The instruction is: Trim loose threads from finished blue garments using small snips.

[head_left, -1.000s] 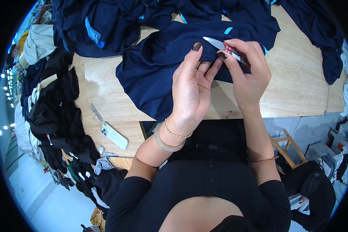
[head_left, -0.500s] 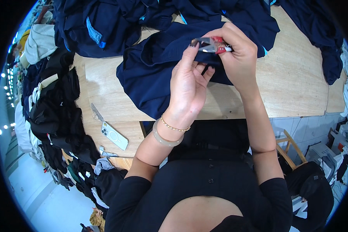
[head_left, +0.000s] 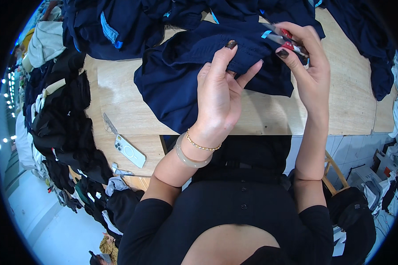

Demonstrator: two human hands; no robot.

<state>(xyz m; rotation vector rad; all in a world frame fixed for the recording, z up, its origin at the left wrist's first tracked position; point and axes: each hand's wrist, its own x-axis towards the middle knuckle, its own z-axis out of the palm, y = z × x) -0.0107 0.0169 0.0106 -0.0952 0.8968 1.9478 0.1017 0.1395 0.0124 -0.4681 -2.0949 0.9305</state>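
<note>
A dark navy garment (head_left: 185,84) lies spread on the wooden table (head_left: 119,110). My left hand (head_left: 219,92) pinches its upper edge between thumb and fingers, lifting the fabric a little. My right hand (head_left: 307,62) holds small red-handled thread snips (head_left: 281,37) close to that same edge, blades pointing left toward a light blue tag on the cloth. Bracelets circle my left wrist.
More navy garments (head_left: 119,22) with light blue tags are heaped along the table's far side and at the right edge. Black clothes (head_left: 62,119) pile at the left. A white phone (head_left: 129,151) and a metal tool lie near the front left corner.
Both hands have shifted a little with the garment edge; my right hand with the snips has moved from above the fabric to its right side.
</note>
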